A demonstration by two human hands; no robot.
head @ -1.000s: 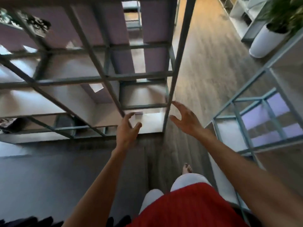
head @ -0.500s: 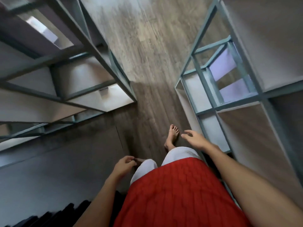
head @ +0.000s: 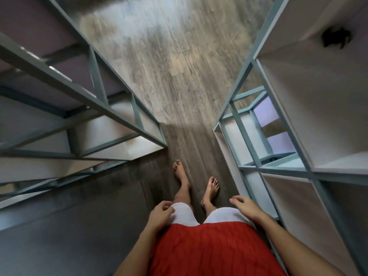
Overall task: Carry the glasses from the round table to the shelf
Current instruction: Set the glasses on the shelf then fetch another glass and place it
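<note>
Hanging empty: left hand (head: 160, 216), right hand (head: 246, 208)

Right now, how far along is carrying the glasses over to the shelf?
Done: cannot tell; no glass shows on the grey metal-framed shelf unit to the left or the one to the right. In hand: nothing; the left hand and right hand hang empty beside the white shorts, bare feet on the grey wood-plank floor between the units. Left: the round table is out of view, so any remaining glasses cannot be counted.
</note>
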